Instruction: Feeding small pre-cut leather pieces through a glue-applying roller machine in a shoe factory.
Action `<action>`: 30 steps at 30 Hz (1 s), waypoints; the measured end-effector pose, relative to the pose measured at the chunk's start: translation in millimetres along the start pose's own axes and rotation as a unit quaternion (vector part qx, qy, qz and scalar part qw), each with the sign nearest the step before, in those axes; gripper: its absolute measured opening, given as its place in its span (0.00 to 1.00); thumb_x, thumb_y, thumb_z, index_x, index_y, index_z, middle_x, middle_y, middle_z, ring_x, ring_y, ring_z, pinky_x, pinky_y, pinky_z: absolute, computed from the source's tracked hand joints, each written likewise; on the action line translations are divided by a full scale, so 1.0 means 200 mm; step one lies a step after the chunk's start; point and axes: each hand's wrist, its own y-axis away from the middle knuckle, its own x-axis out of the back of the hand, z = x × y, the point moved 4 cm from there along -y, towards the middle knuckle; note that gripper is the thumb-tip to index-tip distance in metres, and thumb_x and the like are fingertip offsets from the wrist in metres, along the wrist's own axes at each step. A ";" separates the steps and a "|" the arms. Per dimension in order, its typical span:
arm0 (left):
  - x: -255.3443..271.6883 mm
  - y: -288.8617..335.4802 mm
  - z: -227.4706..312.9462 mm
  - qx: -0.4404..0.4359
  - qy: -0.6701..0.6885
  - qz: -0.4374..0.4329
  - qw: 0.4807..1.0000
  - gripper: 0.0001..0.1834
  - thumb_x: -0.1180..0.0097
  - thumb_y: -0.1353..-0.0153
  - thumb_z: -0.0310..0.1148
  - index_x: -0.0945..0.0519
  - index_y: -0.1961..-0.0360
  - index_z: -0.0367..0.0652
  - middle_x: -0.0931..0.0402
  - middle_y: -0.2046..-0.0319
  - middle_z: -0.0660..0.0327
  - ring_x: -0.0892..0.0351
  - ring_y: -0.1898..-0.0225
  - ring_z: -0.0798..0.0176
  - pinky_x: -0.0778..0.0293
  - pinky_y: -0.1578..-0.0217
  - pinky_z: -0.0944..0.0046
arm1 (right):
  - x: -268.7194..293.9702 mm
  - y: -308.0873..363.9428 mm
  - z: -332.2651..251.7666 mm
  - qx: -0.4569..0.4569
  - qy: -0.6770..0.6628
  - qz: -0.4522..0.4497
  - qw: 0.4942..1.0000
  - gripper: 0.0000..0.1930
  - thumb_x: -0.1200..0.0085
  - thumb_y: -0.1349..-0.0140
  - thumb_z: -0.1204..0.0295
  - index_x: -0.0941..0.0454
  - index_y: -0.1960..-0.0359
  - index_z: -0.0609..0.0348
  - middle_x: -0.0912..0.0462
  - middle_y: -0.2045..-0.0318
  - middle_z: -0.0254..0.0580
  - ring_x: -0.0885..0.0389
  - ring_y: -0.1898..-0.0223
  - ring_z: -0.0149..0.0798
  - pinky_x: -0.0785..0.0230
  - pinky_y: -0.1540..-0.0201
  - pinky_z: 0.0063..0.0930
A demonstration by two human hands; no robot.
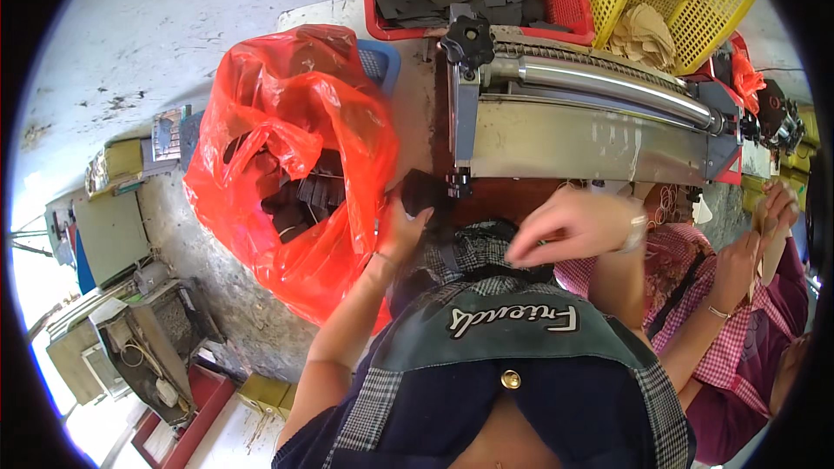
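My left hand [405, 230] is closed round a small stack of dark flat pieces [422, 193], beside the right side of a red plastic bag [291, 87]. Through the bag's opening, more dark pieces [320, 194] show in bundles. My right hand [569, 224] is over my lap, below the front of a roller machine [591, 135]. It is slightly blurred, with fingers stretched toward the left and nothing visible in them. The thumb of that hand is hidden.
A red basket [580, 0] of dark flat pieces stands behind the machine, beside a yellow basket [717, 0] with tan pieces [645, 35]. A blue basket [380, 65] shows behind the bag. At right, a co-worker's hands [764, 221] hold something tan. Old equipment [143, 347] lies at lower left.
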 end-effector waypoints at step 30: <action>-0.14 0.26 1.14 -0.053 0.298 -0.204 0.931 0.22 0.48 0.39 0.21 0.42 0.46 0.38 0.25 0.59 0.55 0.25 0.56 0.65 0.28 0.55 0.65 | -0.35 0.12 0.10 0.102 -0.149 0.580 0.794 0.15 0.37 0.47 0.81 0.28 0.59 0.62 0.24 0.62 0.34 0.22 0.64 0.26 0.27 0.64 0.20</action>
